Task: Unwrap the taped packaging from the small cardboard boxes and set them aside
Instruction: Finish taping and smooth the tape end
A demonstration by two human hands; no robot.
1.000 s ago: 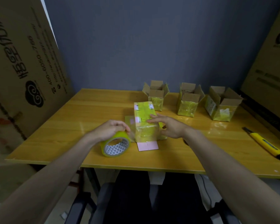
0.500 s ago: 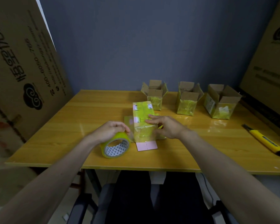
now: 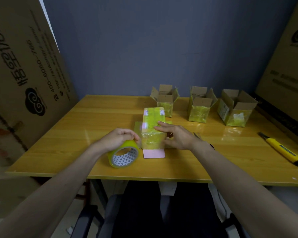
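A: Counts, left to right?

B: One tape roll (image 3: 123,155), one taped box (image 3: 153,128), three open boxes, one knife (image 3: 282,149). All on the table (image 3: 62,134).

A: Hands?

B: Left hand (image 3: 118,139) curls over the top of the tape roll and grips it; roll stands on edge near the front of the table. Right hand (image 3: 176,136) lies with loosely spread fingers against the taped box's right side, fingertips on its top; not curled round it.

A: Where's the taped box?

B: Centre of the table, between the two hands, just right of the roll. Wrapped in yellow film, with a pink label (image 3: 154,153) flat on the table at its near edge.

A: Open ones?

B: In a row at the back: first box (image 3: 164,100), second box (image 3: 200,104), third box (image 3: 236,107), flaps up, yellow film on their fronts. Well apart from the hands.

A: Around?

B: Big cartons lean at both sides, left carton (image 3: 22,71) and right carton (image 3: 287,66). Knife is yellow, at far right near the table edge. Chair (image 3: 91,219) shows under the table.
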